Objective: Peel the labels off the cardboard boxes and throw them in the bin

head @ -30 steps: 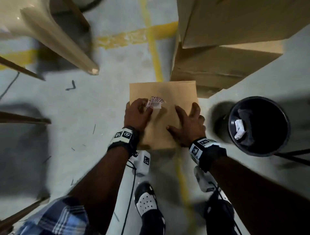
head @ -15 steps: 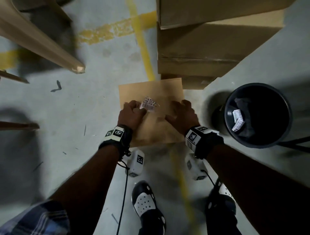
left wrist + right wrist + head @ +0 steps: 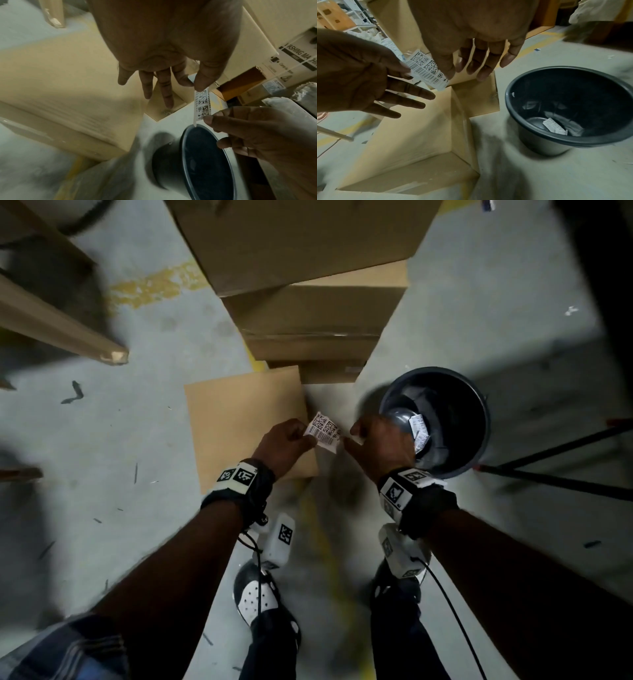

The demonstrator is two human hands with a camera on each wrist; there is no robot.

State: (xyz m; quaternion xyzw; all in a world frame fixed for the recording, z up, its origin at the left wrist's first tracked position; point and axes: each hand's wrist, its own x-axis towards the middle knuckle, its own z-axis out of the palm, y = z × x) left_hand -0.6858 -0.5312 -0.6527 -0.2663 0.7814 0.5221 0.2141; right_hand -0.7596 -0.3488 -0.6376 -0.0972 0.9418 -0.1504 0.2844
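The peeled label (image 3: 324, 430), white with two data-matrix codes and a barcode strip, is held in the air between both hands, above the right edge of a flat cardboard box (image 3: 239, 422) lying on the floor (image 3: 102, 457) and just left of the black bin (image 3: 479, 412).

The left hand (image 3: 282, 445) pinches one end of the label between thumb and index finger; its other three fingers are extended and spread. The right hand (image 3: 380, 445) pinches the opposite end between thumb and index finger; its remaining fingers hang loosely.

The head view shows only the backs of the hands. The right wrist view shows the printed face of the label (image 3: 426, 69) and the bin interior (image 3: 573, 102), which holds about two discarded labels (image 3: 553, 125). The left wrist view shows the label (image 3: 202, 105) nearly edge-on and a printed carton (image 3: 291, 54), lettered "WASHING MA...", behind it.

Count: one label in hand, one bin, and at least three stacked cartons (image 3: 308, 313) beyond the flat box.
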